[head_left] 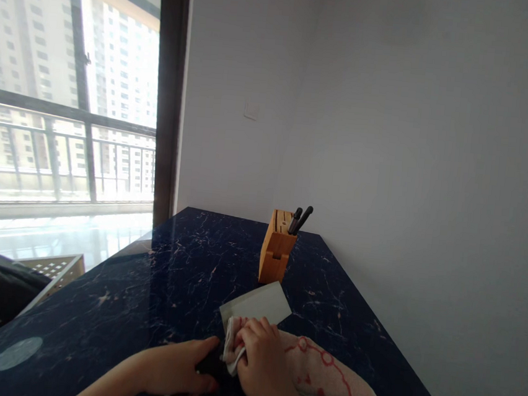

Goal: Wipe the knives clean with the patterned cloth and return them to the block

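My left hand (182, 364) is wrapped round the black handle of a cleaver, low in the middle of the head view. The cleaver's broad pale blade (263, 302) points away from me over the table. In my right hand (260, 356) is bunched a pinkish towel (322, 365) with red markings, its folded edge pressed at the near end of the blade by the handle. The rest of the towel trails to the right. My right fingers cover part of the blade and towel.
Beyond the blade, a wooden knife block (278, 249) stands on the dark blue marbled table (203, 248), with black-handled tools (301, 220) in it. A round pale disc (17, 353) lies at the near left. A chair (58, 268) with dark fabric stands left, and a wall rises at right.
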A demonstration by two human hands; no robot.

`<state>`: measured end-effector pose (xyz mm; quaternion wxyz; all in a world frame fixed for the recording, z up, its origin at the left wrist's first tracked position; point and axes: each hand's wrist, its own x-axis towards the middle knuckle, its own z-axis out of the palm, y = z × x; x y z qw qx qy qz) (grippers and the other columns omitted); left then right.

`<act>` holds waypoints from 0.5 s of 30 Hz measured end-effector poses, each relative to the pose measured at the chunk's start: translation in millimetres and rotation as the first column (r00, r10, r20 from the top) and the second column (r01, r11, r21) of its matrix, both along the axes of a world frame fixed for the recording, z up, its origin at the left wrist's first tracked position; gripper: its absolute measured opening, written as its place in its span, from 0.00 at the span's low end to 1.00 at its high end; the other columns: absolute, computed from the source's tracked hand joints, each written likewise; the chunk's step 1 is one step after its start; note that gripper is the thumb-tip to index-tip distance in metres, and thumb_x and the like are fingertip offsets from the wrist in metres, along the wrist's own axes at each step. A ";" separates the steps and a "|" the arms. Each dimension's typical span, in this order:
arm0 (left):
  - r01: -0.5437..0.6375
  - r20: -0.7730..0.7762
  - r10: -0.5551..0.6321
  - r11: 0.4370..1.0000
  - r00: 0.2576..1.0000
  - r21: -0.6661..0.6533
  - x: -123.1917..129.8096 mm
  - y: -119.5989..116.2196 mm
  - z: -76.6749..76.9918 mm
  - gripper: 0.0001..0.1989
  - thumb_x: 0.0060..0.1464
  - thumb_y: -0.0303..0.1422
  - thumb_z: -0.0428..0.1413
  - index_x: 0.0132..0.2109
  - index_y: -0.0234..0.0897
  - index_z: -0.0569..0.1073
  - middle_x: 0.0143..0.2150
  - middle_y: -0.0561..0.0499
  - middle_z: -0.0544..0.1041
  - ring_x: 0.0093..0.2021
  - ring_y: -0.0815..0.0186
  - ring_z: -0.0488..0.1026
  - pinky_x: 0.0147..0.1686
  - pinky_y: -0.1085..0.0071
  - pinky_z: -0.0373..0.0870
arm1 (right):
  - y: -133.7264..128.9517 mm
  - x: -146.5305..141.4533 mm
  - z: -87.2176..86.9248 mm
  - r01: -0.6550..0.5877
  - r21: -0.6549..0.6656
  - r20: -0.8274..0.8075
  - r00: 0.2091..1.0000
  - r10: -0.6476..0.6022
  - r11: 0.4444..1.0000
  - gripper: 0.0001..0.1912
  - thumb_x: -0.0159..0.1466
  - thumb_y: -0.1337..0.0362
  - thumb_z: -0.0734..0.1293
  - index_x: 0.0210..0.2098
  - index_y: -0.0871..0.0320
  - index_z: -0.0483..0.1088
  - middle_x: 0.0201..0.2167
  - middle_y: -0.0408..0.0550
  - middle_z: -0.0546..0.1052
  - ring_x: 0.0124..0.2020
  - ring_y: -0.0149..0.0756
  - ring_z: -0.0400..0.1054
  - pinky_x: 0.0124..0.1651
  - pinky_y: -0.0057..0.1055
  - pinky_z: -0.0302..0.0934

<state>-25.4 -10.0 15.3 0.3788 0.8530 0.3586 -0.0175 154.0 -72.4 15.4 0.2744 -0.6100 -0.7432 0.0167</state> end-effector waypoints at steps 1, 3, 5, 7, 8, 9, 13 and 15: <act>0.001 -0.008 -0.001 1.000 1.000 -0.010 0.1 -0.4 1.2 0.17 0.47 0.38 0.51 0.45 0.38 0.62 0.34 0.52 0.75 0.31 0.65 0.72 0.27 0.75 0.64 | -0.1 -0.1 0.1 -0.002 0.004 0.005 1.000 0.002 1.000 0.10 0.51 0.76 0.60 0.27 0.56 0.65 0.32 0.41 0.70 0.37 0.34 0.58 0.39 0.30 0.46; 0.005 -0.011 -0.005 1.000 1.000 -0.012 -0.1 -1.1 3.5 0.18 0.47 0.38 0.51 0.45 0.38 0.62 0.35 0.52 0.75 0.31 0.65 0.72 0.27 0.75 0.65 | -0.1 -1.2 0.6 -0.012 0.023 0.010 1.000 0.011 1.000 0.09 0.52 0.76 0.60 0.28 0.56 0.65 0.33 0.42 0.70 0.37 0.34 0.58 0.40 0.31 0.46; 0.015 0.008 -0.015 1.000 1.000 0.010 -0.4 -1.3 4.2 0.18 0.46 0.38 0.52 0.45 0.38 0.63 0.37 0.51 0.75 0.32 0.64 0.72 0.29 0.74 0.65 | 0.3 -2.6 1.2 -0.014 0.043 0.011 1.000 0.014 0.999 0.09 0.53 0.75 0.59 0.29 0.55 0.65 0.35 0.42 0.70 0.38 0.35 0.59 0.41 0.32 0.46; 0.020 0.021 -0.020 1.000 1.000 0.005 -0.6 -0.5 2.1 0.17 0.46 0.38 0.52 0.45 0.39 0.62 0.37 0.51 0.75 0.31 0.65 0.72 0.28 0.75 0.65 | 0.9 -3.0 1.1 -0.008 0.048 0.007 1.000 0.007 0.999 0.09 0.54 0.75 0.59 0.30 0.55 0.65 0.36 0.42 0.70 0.39 0.34 0.59 0.42 0.32 0.46; 0.021 0.017 -0.021 1.000 1.000 -0.017 -0.6 0.1 0.2 0.17 0.46 0.37 0.52 0.44 0.39 0.62 0.36 0.52 0.75 0.29 0.66 0.72 0.26 0.75 0.64 | 1.2 -2.6 0.7 -0.006 0.043 0.006 1.000 0.006 0.999 0.09 0.54 0.75 0.59 0.30 0.55 0.65 0.36 0.42 0.70 0.39 0.34 0.59 0.42 0.32 0.46; 0.021 0.011 -0.020 0.999 1.000 -0.041 -0.5 0.6 -1.9 0.16 0.47 0.37 0.51 0.44 0.39 0.61 0.34 0.52 0.75 0.27 0.67 0.72 0.24 0.76 0.64 | 1.4 -1.8 0.2 -0.005 0.034 0.007 1.000 0.005 0.999 0.10 0.53 0.75 0.59 0.29 0.55 0.65 0.35 0.42 0.70 0.38 0.34 0.59 0.42 0.31 0.46; 0.018 0.003 -0.018 0.999 1.000 -0.041 0.0 1.1 -5.6 0.15 0.48 0.38 0.50 0.43 0.39 0.61 0.31 0.53 0.75 0.25 0.68 0.71 0.22 0.76 0.62 | 0.4 1.6 -1.7 -0.008 0.007 0.020 1.000 0.007 1.000 0.10 0.51 0.77 0.59 0.28 0.56 0.65 0.33 0.42 0.70 0.37 0.35 0.59 0.40 0.31 0.48; 0.008 0.010 -0.008 1.000 1.000 -0.010 0.1 -0.3 -2.4 0.16 0.47 0.38 0.51 0.43 0.38 0.62 0.32 0.52 0.75 0.28 0.66 0.71 0.24 0.76 0.63 | -0.4 1.1 -1.7 -0.023 0.025 0.043 0.999 0.022 0.999 0.10 0.52 0.76 0.60 0.29 0.56 0.65 0.34 0.43 0.70 0.38 0.35 0.58 0.41 0.32 0.48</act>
